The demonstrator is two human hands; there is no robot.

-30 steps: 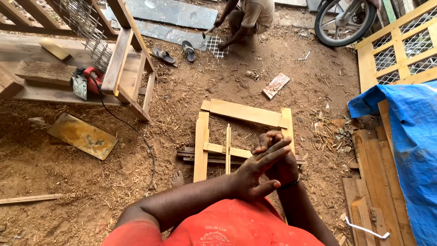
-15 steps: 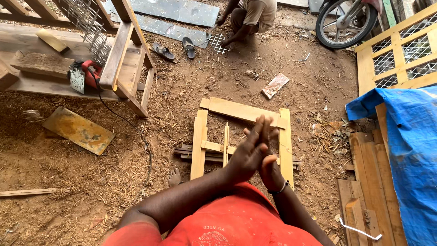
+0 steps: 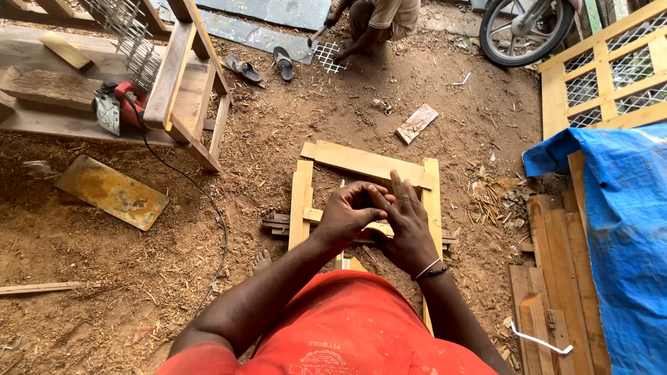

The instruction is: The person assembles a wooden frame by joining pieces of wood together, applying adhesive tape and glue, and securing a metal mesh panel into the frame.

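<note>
Both hands meet above the pale rectangular wooden frame [image 3: 367, 163] lying on the sawdust-strewn dirt floor [image 3: 278, 132]: the left hand [image 3: 347, 214] has its fingers curled in against the right hand [image 3: 406, 226], whose fingers stretch flat toward 12 o'clock. Neither hand shows anything held (a small thing between the palms could be hidden). The frame sits at the centre of the view, right under the hands, its top rail at 12 o'clock from them. A thin bracelet [image 3: 428, 270] circles the right wrist. At 10 o'clock, a red power tool [image 3: 118, 104] rests on a rough timber tabletop [image 3: 48, 104], its black cord [image 3: 201, 201] trailing over the floor. A yellowish flat board [image 3: 111, 192] lies at 9 o'clock, a blue tarpaulin [image 3: 618, 222] at 3 o'clock. At 12 o'clock, another person [image 3: 379, 17] crouches over wire mesh [image 3: 328, 55].
</note>
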